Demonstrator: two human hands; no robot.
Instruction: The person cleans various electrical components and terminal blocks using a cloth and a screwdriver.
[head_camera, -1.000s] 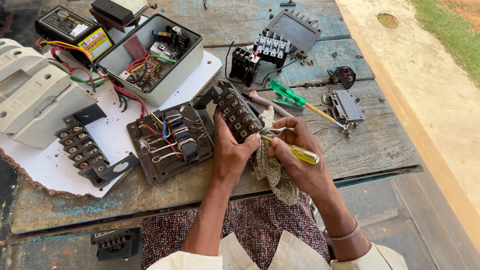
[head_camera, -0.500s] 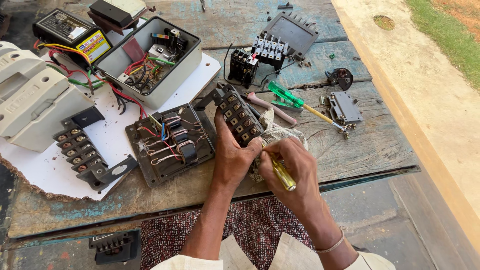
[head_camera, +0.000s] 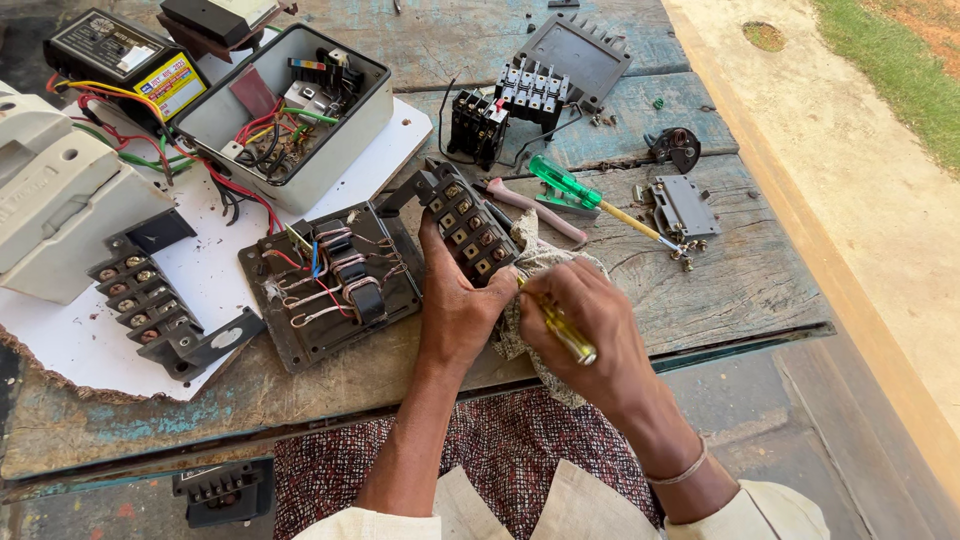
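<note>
1. The right hand (head_camera: 585, 320) pinches a yellow screwdriver (head_camera: 565, 332); its tip is hidden.
2. The left hand (head_camera: 455, 305) wraps around a black terminal block (head_camera: 462, 226) on the wooden table (head_camera: 720, 290).
3. A rag (head_camera: 530, 260) peeks out between them.
4. Farther off lies a green screwdriver (head_camera: 570, 188).

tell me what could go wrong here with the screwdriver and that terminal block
The right hand drives a yellow-handled screwdriver at the black terminal block, which only the left hand steadies; a slip could jab those fingers. The block stays wired to the open base plate, so tilting it further might strain the thin wires. Small loose screws lie near the wooden bench's edge and could roll off.
</note>
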